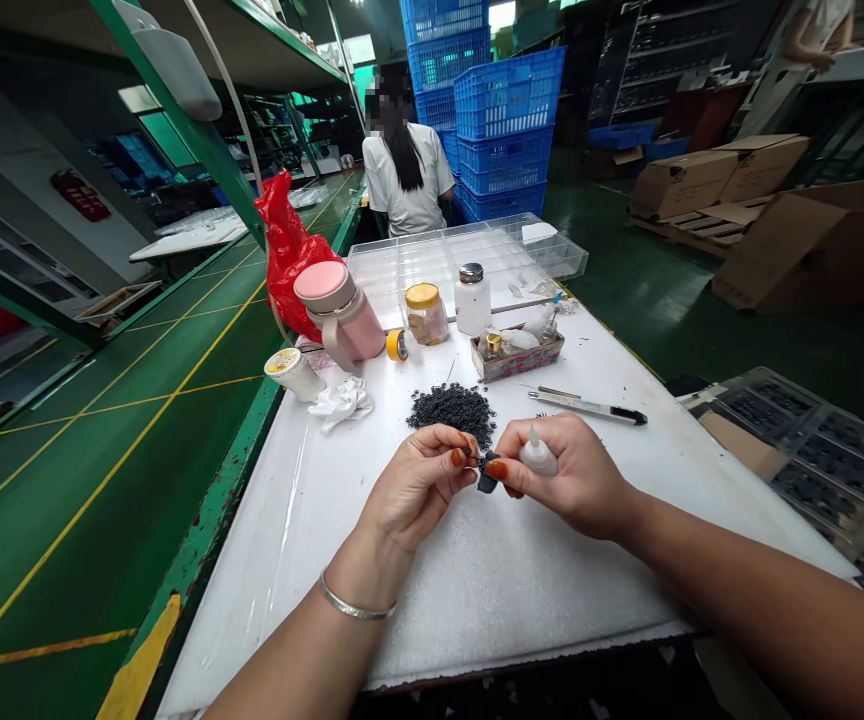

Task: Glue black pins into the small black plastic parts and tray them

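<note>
My left hand [418,482] and my right hand [568,472] meet over the white work mat [477,580]. Both pinch a small black part [487,472] between their fingertips. My right hand also cradles a small white squeeze bottle [537,455] with a pointed nozzle against its palm. Just beyond my fingers lies a heap of small black parts [454,408]. A silver bangle [353,605] circles my left wrist.
Behind the heap stand a pink flask [338,312], a yellow-lidded jar [426,312], a white bottle [472,298], a tape roll [397,345], a small box of bits [518,352], a pen [589,407] and a crumpled cloth [342,403]. Clear trays [822,460] sit right. A person [406,165] sits ahead by blue crates [503,130].
</note>
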{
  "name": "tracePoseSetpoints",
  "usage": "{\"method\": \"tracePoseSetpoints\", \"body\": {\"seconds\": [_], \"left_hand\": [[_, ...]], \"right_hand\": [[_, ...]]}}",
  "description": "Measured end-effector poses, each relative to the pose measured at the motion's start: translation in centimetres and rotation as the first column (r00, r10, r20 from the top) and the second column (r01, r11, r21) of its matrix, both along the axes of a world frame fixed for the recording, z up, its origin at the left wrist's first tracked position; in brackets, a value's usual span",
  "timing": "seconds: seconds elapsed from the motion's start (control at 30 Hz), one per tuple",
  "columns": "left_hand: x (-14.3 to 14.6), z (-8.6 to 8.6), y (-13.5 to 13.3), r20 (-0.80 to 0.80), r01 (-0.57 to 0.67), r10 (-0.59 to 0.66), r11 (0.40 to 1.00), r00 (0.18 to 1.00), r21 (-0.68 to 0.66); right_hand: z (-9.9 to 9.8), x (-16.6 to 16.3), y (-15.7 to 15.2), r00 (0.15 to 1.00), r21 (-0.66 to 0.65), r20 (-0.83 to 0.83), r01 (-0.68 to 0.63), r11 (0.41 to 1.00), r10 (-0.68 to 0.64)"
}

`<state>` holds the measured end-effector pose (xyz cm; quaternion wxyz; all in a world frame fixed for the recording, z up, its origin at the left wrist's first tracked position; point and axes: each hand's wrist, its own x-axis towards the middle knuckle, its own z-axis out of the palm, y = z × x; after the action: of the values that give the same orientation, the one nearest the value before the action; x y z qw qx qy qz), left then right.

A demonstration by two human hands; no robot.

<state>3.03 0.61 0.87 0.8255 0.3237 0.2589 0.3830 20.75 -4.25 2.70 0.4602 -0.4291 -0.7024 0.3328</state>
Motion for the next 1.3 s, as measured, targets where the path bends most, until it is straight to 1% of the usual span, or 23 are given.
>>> {"method": "tracePoseSetpoints", "body": {"seconds": [0.13, 0.4, 0.73, 1.1, 1.3], "left_hand": [[0.09, -0.06, -0.02, 0.002, 0.000, 0.000, 1.000, 1.000, 0.000], [0.11, -0.13, -0.13, -0.010, -0.007, 0.007, 1.000, 1.000, -0.009], [0.20, 0.22, -0.13, -0.024, -0.012, 0.012, 1.000, 1.000, -0.022], [0.06, 0.08, -0.10, 0.025, 0.043, -0.043, 0.999, 0.999, 0.010], [0.06, 0.10, 0.00, 0.007, 0.012, -0.011, 1.000, 1.000, -0.015]], "right_hand": [[-0.02, -0.07, 0.09, 0.999, 0.010, 0.035, 0.017, 1.000, -0.018], [0.02, -0.16, 0.06, 0.999, -0.017, 0.041, 0.027, 0.999, -0.027], [0.08, -0.08, 0.14, 0.999, -0.005, 0.044, 0.021, 1.000, -0.021], [-0.02, -0.02, 0.05, 0.998, 0.018, 0.055, 0.019, 1.000, -0.020], [-0.04, -0.04, 0.04, 0.998, 0.024, 0.066, 0.021, 0.999, -0.023]]}}
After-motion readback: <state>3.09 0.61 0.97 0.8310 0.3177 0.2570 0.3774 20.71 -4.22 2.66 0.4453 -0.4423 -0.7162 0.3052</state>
